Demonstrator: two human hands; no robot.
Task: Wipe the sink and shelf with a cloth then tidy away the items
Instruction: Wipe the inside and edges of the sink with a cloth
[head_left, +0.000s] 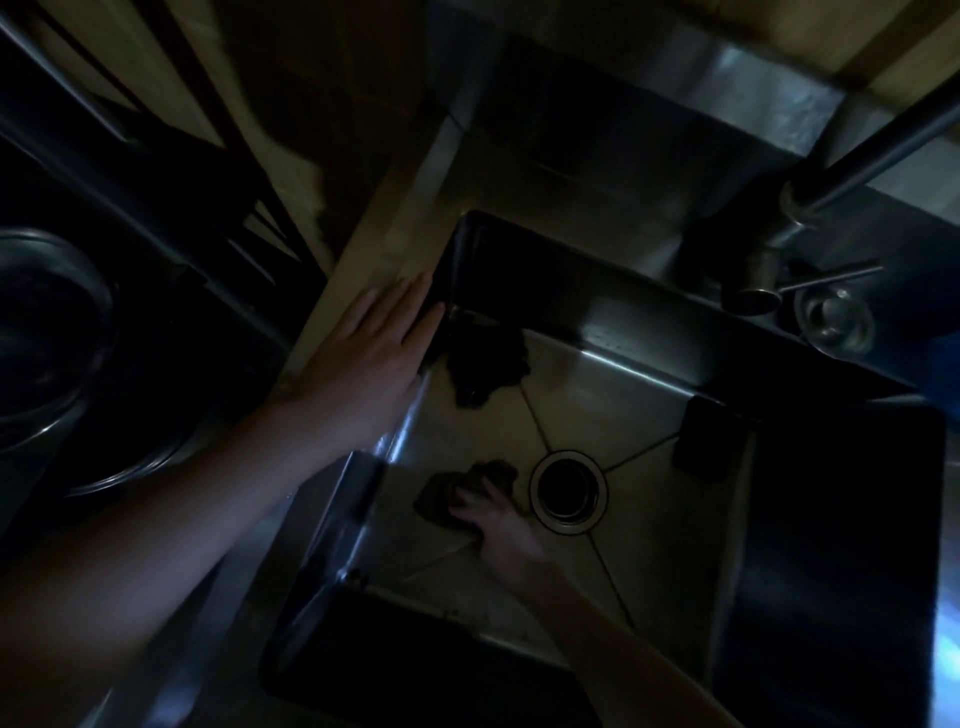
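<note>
The scene is dim. A steel sink (639, 395) fills the middle, with a round drain (568, 492) in its floor. My right hand (501, 525) is down on the sink floor just left of the drain, fingers pressing a dark cloth (447, 491). My left hand (374, 353) lies flat with straight fingers on the sink's left rim and the pale counter strip (374, 234). A second dark crumpled cloth or rag (483, 364) lies in the far left corner of the basin. A dark block, perhaps a sponge (709, 441), leans on the right wall.
A tap (810, 208) with a lever rises at the upper right, a small round metal fitting (834, 322) beside it. A large round metal pan or bowl (52, 364) sits in the dark at the left. A dark area covers the sink's near edge (415, 660).
</note>
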